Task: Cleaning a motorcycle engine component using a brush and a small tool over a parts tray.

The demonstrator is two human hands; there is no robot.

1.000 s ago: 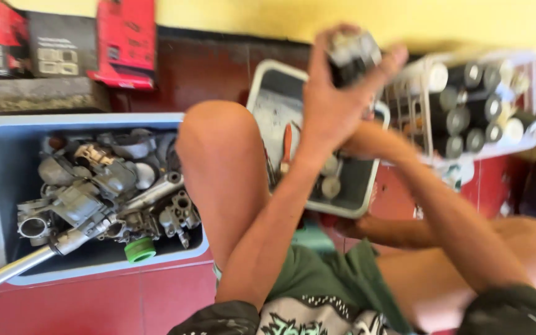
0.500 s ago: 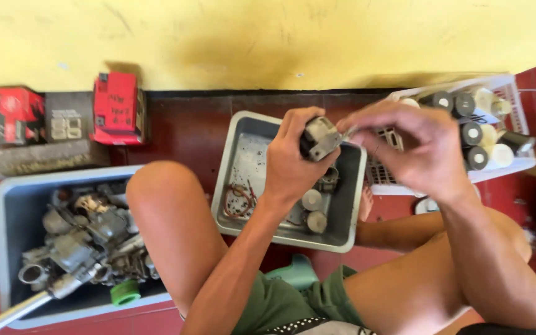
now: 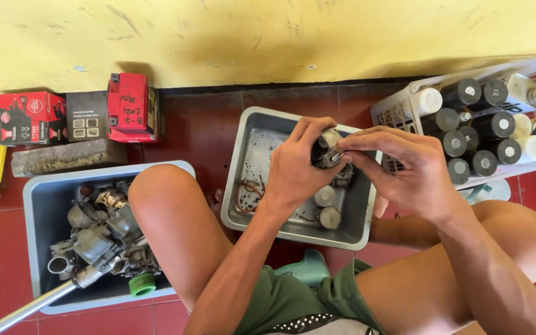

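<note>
My left hand point(image 3: 299, 164) grips a small dark metal part point(image 3: 325, 151) above a grey metal tray point(image 3: 243, 155). My right hand point(image 3: 404, 170) pinches the same part from the right with its fingertips. Both hands meet over the tray's middle. In the tray lie a few small round metal pieces point(image 3: 327, 208) and a reddish wire ring point(image 3: 246, 192). My bare knees frame the tray on either side.
A grey plastic bin point(image 3: 38, 205) at the left holds several carburetor-like metal parts, a green cap point(image 3: 142, 284) and a metal pipe point(image 3: 32, 304). A white basket point(image 3: 398, 108) at the right holds several spray cans. Red and black boxes point(image 3: 29, 115) and a brick point(image 3: 66, 156) stand by the yellow wall.
My view has tilted down and steadied. My left hand lowered the part from up high to just above the tray, and my right hand came in and took hold of it too.
</note>
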